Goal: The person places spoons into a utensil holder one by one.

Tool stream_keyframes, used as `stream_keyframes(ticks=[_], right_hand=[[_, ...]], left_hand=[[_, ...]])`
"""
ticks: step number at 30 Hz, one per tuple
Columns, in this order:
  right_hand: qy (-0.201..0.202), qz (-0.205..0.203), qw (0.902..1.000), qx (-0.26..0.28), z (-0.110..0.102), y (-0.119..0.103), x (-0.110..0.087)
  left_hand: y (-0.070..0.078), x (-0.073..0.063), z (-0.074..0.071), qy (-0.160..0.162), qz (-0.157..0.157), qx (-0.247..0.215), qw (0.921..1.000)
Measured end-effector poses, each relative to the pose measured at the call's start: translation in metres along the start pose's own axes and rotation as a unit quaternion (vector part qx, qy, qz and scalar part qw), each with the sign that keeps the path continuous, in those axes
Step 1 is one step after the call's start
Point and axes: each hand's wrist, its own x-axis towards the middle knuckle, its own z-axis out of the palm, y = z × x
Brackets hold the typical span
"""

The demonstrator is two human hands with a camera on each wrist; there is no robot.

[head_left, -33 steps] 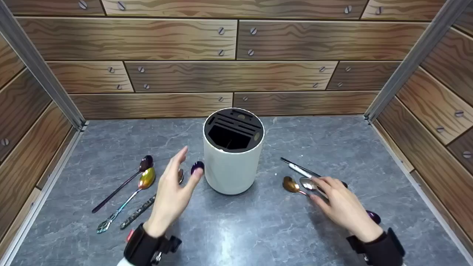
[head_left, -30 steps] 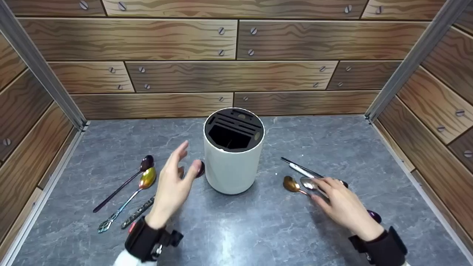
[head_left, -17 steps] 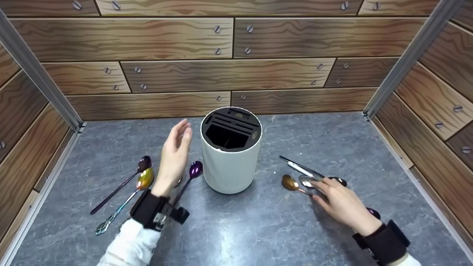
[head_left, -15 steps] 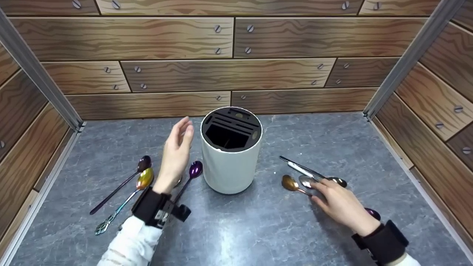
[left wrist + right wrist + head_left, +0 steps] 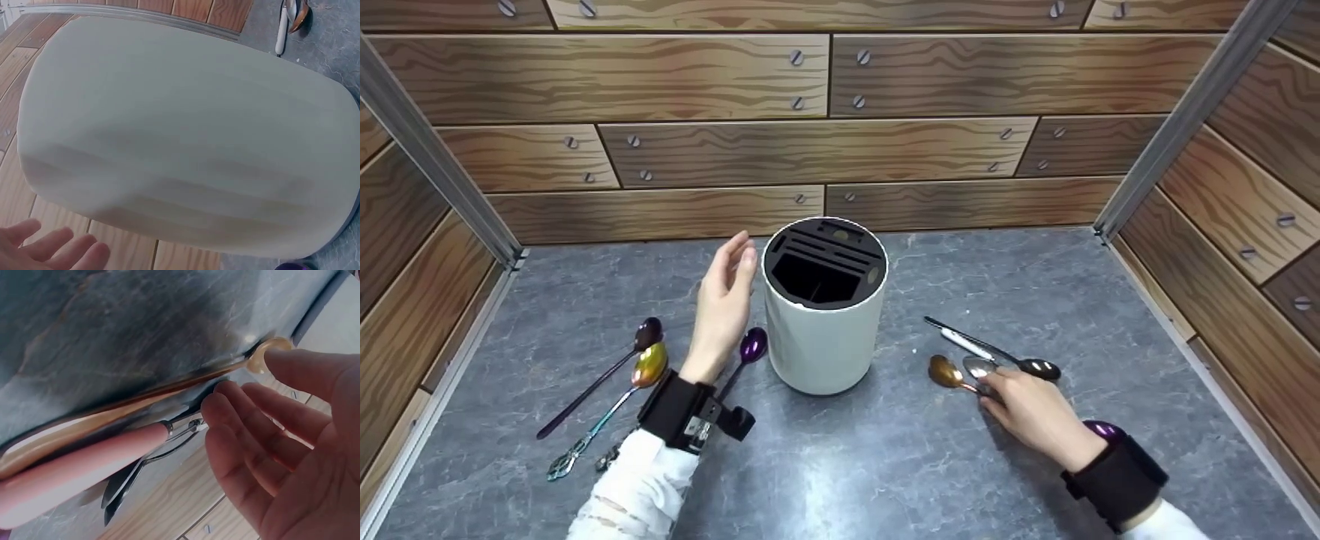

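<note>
A white cylindrical utensil holder (image 5: 821, 341) with a slotted black top stands upright mid-table. My left hand (image 5: 724, 300) is raised at its left side, fingers slightly bent and holding nothing. The holder's wall fills most of the left wrist view, with fingertips (image 5: 73, 247) at the lower left, apart from it. My right hand (image 5: 1027, 405) reaches over several utensils, fingers loosely bent and thumb apart. Beneath it are a gold spoon (image 5: 945, 371) and a silver spoon (image 5: 979, 367). In the right wrist view its fingers lie by a pink-handled utensil (image 5: 95, 458); contact is unclear.
Left of the holder lie a purple spoon (image 5: 752, 345), a yellow-bowled spoon with a teal handle (image 5: 649, 365) and a dark spoon (image 5: 647, 334). A black spoon (image 5: 1039, 368), a white handle (image 5: 966, 343) and another purple spoon (image 5: 1104, 430) surround the right hand. Wood-patterned walls enclose the table.
My left hand has moved up and away from me, from over the spoons to beside the holder's rim. My right hand has shifted slightly left over the spoons.
</note>
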Motion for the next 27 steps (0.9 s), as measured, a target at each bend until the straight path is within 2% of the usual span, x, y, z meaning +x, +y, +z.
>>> stream_keyframes(ticks=[4,7,11,15,19,22,24,27], right_hand=[[-0.009,0.012,0.9999,0.0,0.003,-0.002,0.003],[-0.01,0.016,0.9998,0.001,0.005,-0.002,0.004],[-0.017,0.016,0.9997,0.01,0.005,-0.001,0.006],[-0.045,0.027,0.9976,0.044,0.002,-0.001,0.008],[-0.077,0.043,0.9923,0.087,-0.004,-0.004,0.012],[-0.083,0.056,0.9862,0.132,-0.013,-0.007,0.015],[-0.076,0.065,0.98,0.173,-0.02,-0.011,0.018],[-0.056,0.078,0.9675,0.234,-0.033,-0.018,0.023]], left_hand=[[0.005,-0.007,-0.001,0.03,0.032,0.005,0.999],[0.014,-0.014,-0.002,0.058,0.069,0.005,0.9959],[0.026,-0.024,-0.003,0.094,0.124,0.011,0.9877],[0.034,-0.036,-0.002,0.115,0.178,0.022,0.977],[0.04,-0.048,0.004,0.114,0.246,0.011,0.9625],[0.042,-0.057,0.01,0.103,0.291,0.003,0.9512],[0.042,-0.062,0.014,0.093,0.31,0.004,0.946],[0.039,-0.07,0.021,0.073,0.326,0.008,0.9427]])
